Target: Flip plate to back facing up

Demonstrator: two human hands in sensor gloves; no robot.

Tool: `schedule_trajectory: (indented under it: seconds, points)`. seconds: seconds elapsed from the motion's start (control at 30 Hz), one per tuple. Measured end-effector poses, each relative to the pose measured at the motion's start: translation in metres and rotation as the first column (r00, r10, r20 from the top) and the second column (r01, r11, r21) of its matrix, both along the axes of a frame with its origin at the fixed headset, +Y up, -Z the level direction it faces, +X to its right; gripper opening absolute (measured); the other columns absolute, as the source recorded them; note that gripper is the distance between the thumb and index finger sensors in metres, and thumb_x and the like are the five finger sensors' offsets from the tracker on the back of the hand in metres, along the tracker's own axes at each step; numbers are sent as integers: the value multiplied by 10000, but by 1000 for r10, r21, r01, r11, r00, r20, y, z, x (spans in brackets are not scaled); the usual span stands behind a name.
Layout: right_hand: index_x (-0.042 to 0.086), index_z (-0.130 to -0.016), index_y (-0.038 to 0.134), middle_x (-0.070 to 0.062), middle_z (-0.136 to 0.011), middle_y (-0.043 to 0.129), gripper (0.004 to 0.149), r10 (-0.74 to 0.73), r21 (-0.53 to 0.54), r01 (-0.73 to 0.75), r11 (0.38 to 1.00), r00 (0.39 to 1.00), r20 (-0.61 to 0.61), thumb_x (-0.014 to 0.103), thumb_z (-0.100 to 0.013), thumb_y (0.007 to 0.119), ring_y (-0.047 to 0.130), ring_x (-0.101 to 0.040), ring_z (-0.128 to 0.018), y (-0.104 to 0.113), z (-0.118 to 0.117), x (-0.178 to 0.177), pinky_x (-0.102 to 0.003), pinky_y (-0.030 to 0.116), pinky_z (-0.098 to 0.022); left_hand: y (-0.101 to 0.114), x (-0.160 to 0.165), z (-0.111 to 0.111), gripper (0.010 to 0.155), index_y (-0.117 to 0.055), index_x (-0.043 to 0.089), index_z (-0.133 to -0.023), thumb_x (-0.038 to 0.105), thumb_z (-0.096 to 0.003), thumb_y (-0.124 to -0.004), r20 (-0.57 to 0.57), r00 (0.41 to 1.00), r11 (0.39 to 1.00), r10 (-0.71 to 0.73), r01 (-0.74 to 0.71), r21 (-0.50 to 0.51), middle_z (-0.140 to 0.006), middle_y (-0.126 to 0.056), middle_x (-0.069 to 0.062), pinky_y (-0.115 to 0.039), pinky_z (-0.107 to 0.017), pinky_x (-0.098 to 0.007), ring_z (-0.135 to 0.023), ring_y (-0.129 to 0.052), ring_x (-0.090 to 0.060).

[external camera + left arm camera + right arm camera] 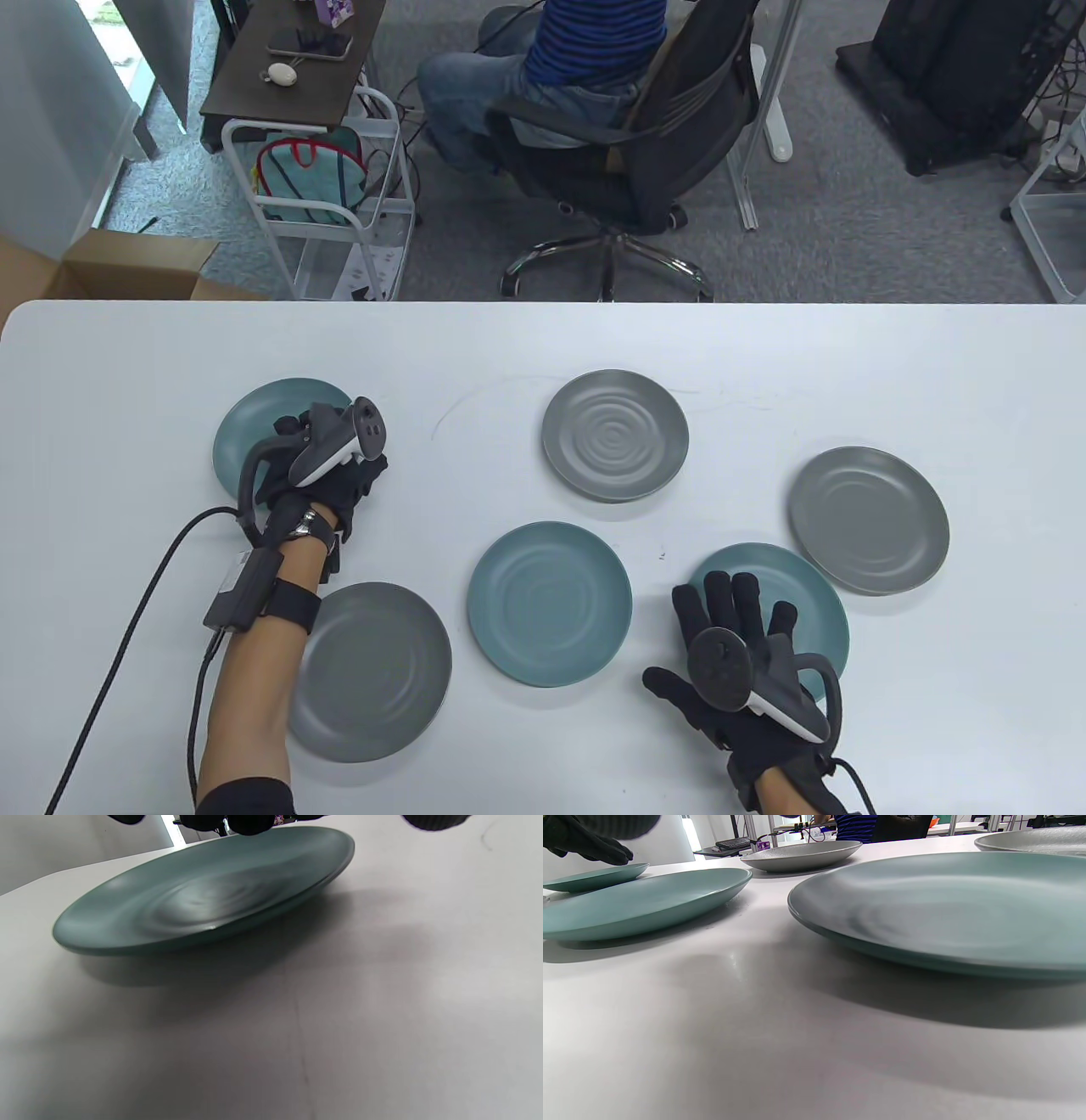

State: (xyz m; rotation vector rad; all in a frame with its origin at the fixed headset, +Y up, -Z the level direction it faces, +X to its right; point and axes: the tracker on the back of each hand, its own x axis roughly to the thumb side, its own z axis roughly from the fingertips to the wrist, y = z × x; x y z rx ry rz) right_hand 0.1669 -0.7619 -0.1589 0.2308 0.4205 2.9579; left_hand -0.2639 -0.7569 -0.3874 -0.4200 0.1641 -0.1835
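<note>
Smooth white table [526,340], round glazed plates [549,604]

a white surface [526,340] with rounded corners carries six plates: three teal [246,424] [550,603] [806,594] and three grey [615,435] [867,519] [373,671], all apart from one another.

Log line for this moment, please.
left hand: on far-left teal plate | right hand: open over near-right teal plate | plates face up
</note>
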Motion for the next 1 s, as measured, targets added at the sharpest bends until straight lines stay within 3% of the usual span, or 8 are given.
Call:
schedule_trajectory:
  seconds: [0.37, 1.0]
  points:
    - [183, -1150, 220, -197, -1191, 136, 915, -2, -1, 2, 1000, 1000, -1, 680, -476, 588, 88, -443, -1075, 1, 0, 0, -716, 128, -712, -15, -3, -2, 826, -401, 212, -1198, 680, -534, -550, -19, 1000, 999, 9, -10, -53, -1212, -472, -145, -560, -747, -682, -1153, -542, -456]
    - [185, -1150, 224, -197, -1192, 140, 907, -1, -1, 1, 1000, 1000, -2, 675, -478, 587, 90, -442, -1076, 2, 1, -1, -715, 130, -713, -13, 1, -1, 720, -474, 200, -1159, 536, -551, -661, -4, 999, 999, -53, 53, 11, -1142, -576, -153, -719, -692, -579, -1041, -748, -415]
